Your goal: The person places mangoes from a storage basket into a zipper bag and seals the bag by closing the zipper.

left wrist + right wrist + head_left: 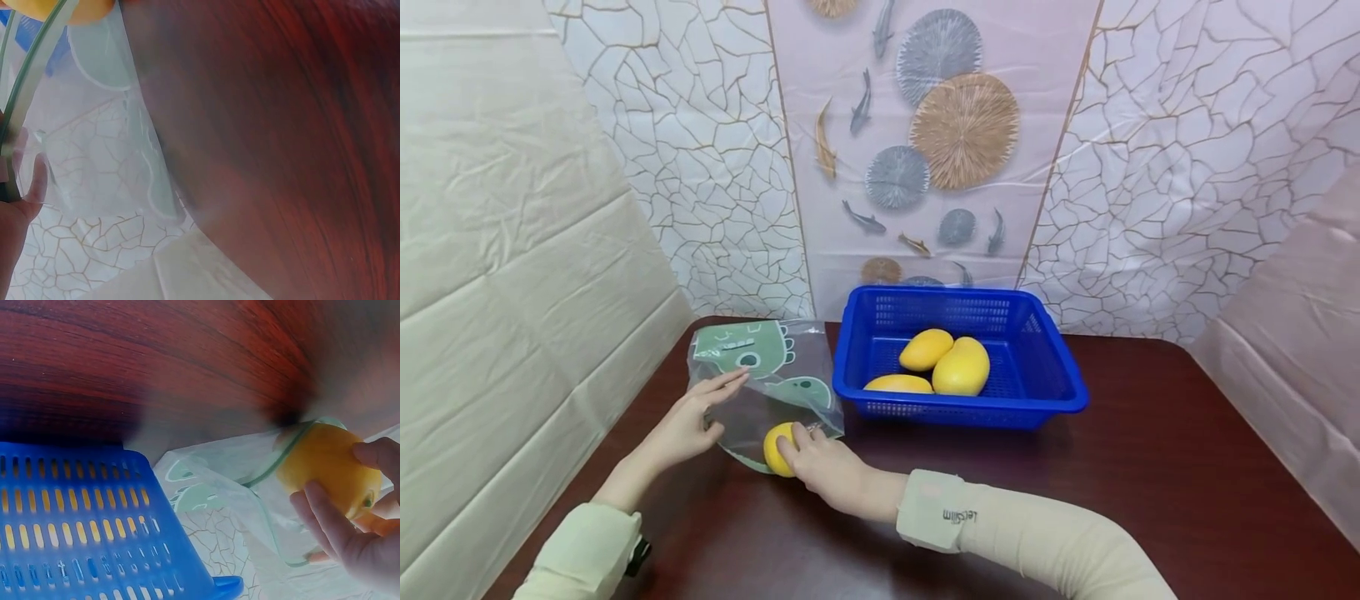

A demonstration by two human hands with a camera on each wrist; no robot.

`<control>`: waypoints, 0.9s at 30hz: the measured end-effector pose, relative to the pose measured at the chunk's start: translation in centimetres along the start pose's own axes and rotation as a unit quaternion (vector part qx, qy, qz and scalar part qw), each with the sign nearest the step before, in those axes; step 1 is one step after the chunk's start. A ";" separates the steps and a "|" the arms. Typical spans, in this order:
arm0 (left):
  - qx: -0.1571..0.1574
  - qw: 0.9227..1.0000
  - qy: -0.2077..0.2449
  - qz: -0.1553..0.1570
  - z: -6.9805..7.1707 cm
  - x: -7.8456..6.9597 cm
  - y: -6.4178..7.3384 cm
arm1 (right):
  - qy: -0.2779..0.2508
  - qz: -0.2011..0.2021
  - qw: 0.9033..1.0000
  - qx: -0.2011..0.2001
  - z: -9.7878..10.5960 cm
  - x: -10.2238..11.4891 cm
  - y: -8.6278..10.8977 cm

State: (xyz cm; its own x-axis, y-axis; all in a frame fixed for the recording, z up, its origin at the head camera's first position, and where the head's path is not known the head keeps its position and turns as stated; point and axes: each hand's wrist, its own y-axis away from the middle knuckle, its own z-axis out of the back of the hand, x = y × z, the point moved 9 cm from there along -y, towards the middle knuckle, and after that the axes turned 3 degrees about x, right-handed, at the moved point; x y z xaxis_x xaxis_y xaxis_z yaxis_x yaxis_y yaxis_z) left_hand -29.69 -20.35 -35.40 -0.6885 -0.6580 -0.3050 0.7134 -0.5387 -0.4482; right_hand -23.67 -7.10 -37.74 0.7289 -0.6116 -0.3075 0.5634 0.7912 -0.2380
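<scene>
A clear plastic zip bag (756, 350) with green cartoon printing lies at the left of the table, its mouth spread toward me. My left hand (688, 421) pinches the bag's left edge, with the thumb showing through the film in the left wrist view. At the mouth, my right hand (827, 471) grips a yellow mango (775, 450) between thumb and fingers. In the right wrist view the mango's far end is inside the green-lined rim (275, 465), while its stem end (367, 501) faces the palm.
A blue perforated basket (962, 406) stands right of the bag, close beside it. Inside it are three yellow mangoes (962, 367). The dark red wooden table (1120, 483) has a patterned cloth backdrop (715, 167) behind it and pale cloth (512, 275) along the left.
</scene>
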 end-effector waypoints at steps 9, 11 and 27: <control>-0.008 1.000 0.006 -0.005 0.2 -0.1 -0.2 | 0.086 0.015 0.992 -0.087 0.7 0.3 -0.4; -0.007 1.000 0.008 -0.005 0.2 0.0 -0.2 | 0.093 0.024 0.990 -0.099 0.9 0.5 -0.5; -0.021 0.999 -0.034 -0.031 0.1 -1.0 0.0 | 0.135 0.086 0.976 -0.145 0.0 1.8 -1.5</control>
State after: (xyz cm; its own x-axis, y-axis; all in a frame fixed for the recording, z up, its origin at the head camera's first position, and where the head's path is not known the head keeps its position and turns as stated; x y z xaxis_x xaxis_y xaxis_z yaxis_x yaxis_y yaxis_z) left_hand -28.94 -19.72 -35.04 -0.7196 -0.6594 -0.2176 0.6625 -0.5581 -0.4996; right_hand -23.18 -9.43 -37.96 0.6525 -0.4787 -0.5875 0.2797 0.8726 -0.4004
